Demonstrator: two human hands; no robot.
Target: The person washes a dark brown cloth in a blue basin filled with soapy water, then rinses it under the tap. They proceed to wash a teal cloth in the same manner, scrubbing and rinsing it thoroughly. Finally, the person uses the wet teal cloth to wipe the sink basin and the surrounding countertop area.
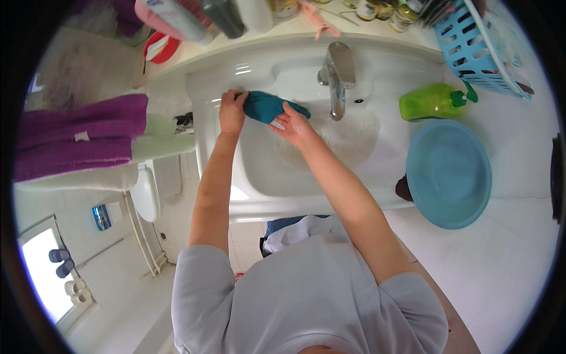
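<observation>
A wet-looking teal cloth [264,106] is stretched sideways over the left back part of the white washbasin [274,177]. My left hand [232,110] grips its left end close to the basin's left rim. Beside the right part of the cloth is my right hand [295,126], palm showing and fingers apart, with the thumb against the fabric. Whether those fingers pinch any of it is hard to see. To the right of the cloth stands the chrome faucet [339,77], and no water stream shows at its spout.
At right, a green pump bottle [426,102] lies on its side by a blue plastic basin [449,175]; something dark sticks out beneath that basin. A blue basket [479,53] stands behind. Bottles [223,17] and jars line the back ledge. A purple towel [84,132] hangs left.
</observation>
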